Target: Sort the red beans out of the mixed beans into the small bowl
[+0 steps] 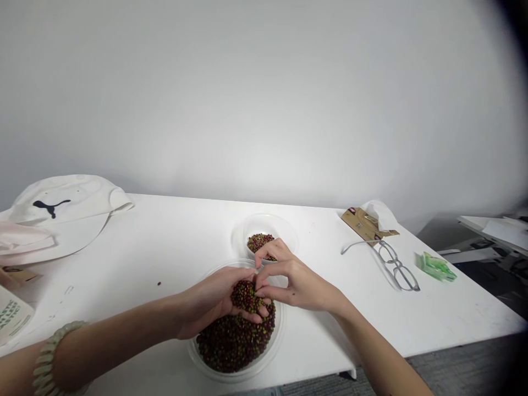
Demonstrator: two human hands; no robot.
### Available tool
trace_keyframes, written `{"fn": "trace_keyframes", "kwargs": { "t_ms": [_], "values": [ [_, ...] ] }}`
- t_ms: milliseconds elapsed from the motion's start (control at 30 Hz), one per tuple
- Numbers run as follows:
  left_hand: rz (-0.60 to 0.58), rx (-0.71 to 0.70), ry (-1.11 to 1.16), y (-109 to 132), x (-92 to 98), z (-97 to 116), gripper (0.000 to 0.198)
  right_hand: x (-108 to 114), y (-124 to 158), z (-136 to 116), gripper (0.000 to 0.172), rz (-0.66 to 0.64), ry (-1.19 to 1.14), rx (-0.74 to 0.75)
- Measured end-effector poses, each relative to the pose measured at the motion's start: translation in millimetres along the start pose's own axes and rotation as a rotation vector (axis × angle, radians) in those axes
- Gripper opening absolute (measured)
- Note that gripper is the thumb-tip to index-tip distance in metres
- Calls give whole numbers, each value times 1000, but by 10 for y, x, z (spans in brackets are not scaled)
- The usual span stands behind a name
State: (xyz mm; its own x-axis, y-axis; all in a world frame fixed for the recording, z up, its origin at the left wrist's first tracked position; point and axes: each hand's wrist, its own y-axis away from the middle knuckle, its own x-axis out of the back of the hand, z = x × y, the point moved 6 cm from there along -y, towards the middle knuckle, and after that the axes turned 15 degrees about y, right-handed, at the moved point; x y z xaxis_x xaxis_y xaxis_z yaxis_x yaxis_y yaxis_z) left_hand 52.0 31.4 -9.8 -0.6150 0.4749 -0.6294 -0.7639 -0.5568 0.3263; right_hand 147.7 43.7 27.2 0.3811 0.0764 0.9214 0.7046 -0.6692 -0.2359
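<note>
My left hand [216, 300] is cupped, palm up, around a heap of mixed red and green beans [244, 296]. It hangs over a large clear plastic bowl [277, 346] holding many more beans [231, 346] of both colours. At the heap, my right hand [284, 278] has thumb and index finger pinched together, touching the beans; whatever is between the fingertips is too small to make out. Just behind both hands stands a smaller clear bowl [284, 228] with a layer of red and green beans [259, 241], partly covered by my right fingers.
One loose bean [159, 284] lies on the white table [157, 242]. To the left are a white cap [78, 198] and a paper cup [14, 316]. On the right lie a tissue pack [363, 223], eyeglasses [396, 264] and a green wrapper [437, 267]. A wall [264, 110] rises behind.
</note>
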Motion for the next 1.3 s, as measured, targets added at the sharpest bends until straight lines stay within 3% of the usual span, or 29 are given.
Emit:
{"fn": "trace_keyframes", "kwargs": {
  "t_ms": [267,400,533,633,833,1033,1200,1300],
  "values": [
    [8,3,22,10,25,-1,29,70,-2,30,2,83,-67,2],
    [21,11,30,18,34,-2,25,165,21,172,6,282,-62,-82],
    [13,8,43,17,47,-8,24,212,62,399,7,460,130,-258],
    [3,1,51,16,63,-20,24,179,62,495,9,463,252,-298],
    [-4,5,57,16,68,-37,25,196,102,580,14,528,273,-350],
    [6,-10,70,11,86,-33,29,204,56,473,14,440,220,-305],
    [-13,-26,49,16,51,-11,29,164,-20,122,6,171,15,-24],
    [-24,-27,42,19,21,-2,30,119,-18,20,10,44,-1,59]
  ]
}}
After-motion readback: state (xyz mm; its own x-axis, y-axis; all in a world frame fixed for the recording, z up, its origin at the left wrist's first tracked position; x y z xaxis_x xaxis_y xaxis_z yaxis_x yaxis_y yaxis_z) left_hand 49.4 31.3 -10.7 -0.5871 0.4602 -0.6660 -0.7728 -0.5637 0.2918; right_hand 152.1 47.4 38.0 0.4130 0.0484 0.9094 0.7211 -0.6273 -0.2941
